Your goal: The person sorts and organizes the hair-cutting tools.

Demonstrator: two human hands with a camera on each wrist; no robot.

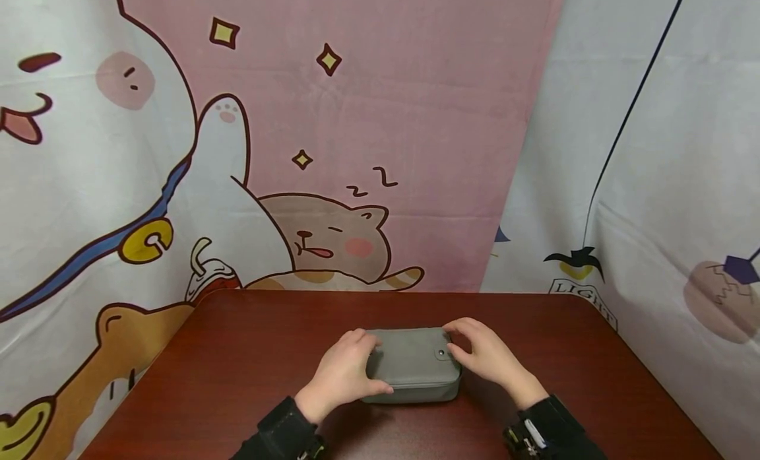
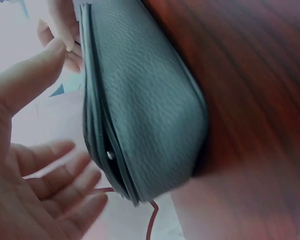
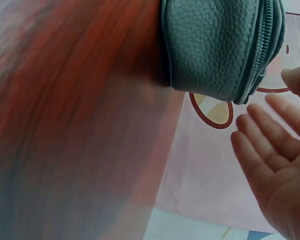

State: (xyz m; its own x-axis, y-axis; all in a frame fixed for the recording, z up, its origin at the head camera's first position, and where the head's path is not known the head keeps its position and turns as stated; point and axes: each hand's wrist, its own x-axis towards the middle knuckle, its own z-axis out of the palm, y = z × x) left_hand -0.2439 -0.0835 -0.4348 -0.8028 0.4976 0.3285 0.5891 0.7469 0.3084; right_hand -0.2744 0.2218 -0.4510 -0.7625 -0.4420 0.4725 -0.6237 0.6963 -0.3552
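Observation:
A grey-green zip case [image 1: 410, 361] with a pebbled, leather-like surface lies flat on the table. My left hand [image 1: 344, 369] is at its left end, thumb along the front upper edge and fingers by the far left corner. At the other end is my right hand [image 1: 489, 353], fingers spread loosely, close to the right corner and the snap tab [image 1: 442, 353]. The right wrist view shows the metal zipper [image 3: 260, 42] running round the side, the fingers apart from the case. In the left wrist view, a dark gap with a small shiny stud [image 2: 110, 155] shows along the upper seam.
The dark reddish-brown wooden table [image 1: 255, 354] spreads out around the case. Behind it hangs a pink and white cloth [image 1: 439, 150] printed with cartoon animals. Dark sleeves [image 1: 279, 430] with devices strapped on cover both wrists.

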